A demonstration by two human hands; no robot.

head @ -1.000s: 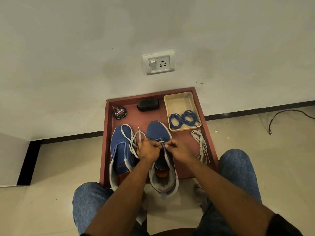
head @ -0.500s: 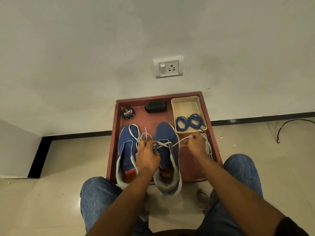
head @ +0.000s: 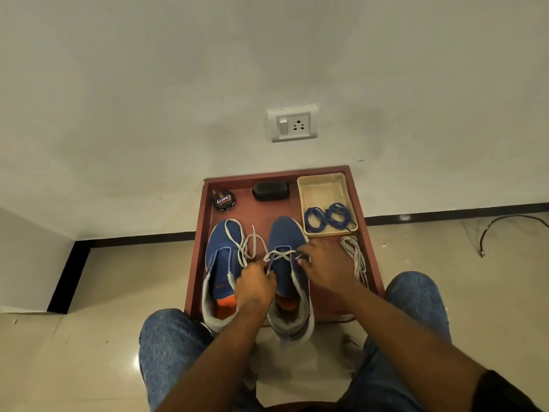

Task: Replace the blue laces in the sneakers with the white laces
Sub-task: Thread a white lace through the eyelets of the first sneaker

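While both hands work over the right sneaker, the scene reads as follows.

Left hand: the left hand (head: 255, 285) pinches one end of the white lace (head: 280, 254) at the left edge of the right sneaker (head: 289, 263).
Right hand: the right hand (head: 325, 263) rests on the sneaker's right side; its fingertips (head: 300, 260) seem to nip the other lace end, though this is hard to tell.
Lace position: crossed once over the lowest eyelets; slack loops lie over the left sneaker (head: 221, 263).
Spare lace: a second white lace (head: 355, 257) lies on the red tray (head: 371, 248).
Blue laces: the blue laces (head: 326, 217) lie coiled in the cream dish (head: 322, 185), already out.
Handling: the lace is probably light, limp and easily twisted; best held near its stiff tip for threading.
Sneaker: soft knit upper, likely to shift unless steadied.
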